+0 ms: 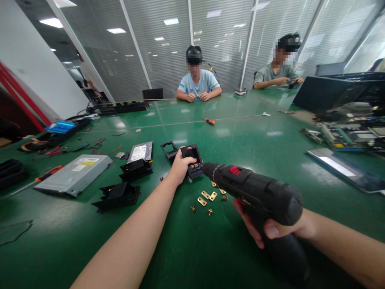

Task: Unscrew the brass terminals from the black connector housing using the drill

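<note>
My left hand (179,166) grips a black plastic housing (195,170) with brass screws inside, tilted up from the table. My right hand (270,230) is wrapped round the handle of a black cordless drill (252,188). The drill's chuck points left at the housing; whether a bit touches a screw is hidden. Below the housing lie several small brass plates (205,194) and loose screws (210,212). A black plastic frame (169,150) sits just behind my left hand. Two more black housings (118,196) rest to the left of my forearm.
A hard drive (141,151), a silver optical drive (81,172) and an orange-handled screwdriver (49,173) lie left. Another screwdriver (210,121) lies farther back. Circuit boards (339,136) and a flat dark panel (345,168) are at right. Two people (198,84) sit across the green table (168,249).
</note>
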`<state>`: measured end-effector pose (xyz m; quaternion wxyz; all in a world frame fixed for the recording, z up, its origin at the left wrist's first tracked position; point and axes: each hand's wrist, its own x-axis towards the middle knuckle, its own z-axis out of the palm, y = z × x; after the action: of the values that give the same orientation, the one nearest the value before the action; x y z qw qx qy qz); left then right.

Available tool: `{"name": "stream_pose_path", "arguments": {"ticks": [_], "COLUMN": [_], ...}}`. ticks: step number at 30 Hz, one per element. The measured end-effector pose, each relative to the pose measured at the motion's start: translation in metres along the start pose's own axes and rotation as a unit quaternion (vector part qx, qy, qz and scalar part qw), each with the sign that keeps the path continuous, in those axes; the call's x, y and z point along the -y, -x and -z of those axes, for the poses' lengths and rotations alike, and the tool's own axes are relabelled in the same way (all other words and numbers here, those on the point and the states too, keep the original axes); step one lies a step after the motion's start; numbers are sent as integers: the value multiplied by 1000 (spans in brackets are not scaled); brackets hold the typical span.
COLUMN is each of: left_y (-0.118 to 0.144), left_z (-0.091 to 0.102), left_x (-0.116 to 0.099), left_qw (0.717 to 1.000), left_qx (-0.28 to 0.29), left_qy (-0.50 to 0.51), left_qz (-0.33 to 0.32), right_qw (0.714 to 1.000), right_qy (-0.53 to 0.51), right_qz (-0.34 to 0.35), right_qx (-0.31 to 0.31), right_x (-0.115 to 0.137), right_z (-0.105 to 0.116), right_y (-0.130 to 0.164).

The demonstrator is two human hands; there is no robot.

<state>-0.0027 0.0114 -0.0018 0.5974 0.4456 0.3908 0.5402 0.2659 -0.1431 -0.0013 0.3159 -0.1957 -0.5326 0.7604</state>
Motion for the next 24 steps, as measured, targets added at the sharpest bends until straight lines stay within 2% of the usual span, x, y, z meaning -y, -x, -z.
{"name": "stream_pose_path", "arguments": {"ticks": [13, 24], "left_y": [0, 3], "left_z": [-1, -5], "left_x": [-1, -1], "left_qw": [1000, 999], "left_qx": [1, -4], "left_qy": [7, 52], "left_qz": [4, 12], "right_qw": [999, 998], "right_qy": [-35, 50], "right_qz": [21, 12], "right_qx": [25, 23], "right_x": [-9, -10], "right_z": [6, 8], "right_y": [2, 0]}}
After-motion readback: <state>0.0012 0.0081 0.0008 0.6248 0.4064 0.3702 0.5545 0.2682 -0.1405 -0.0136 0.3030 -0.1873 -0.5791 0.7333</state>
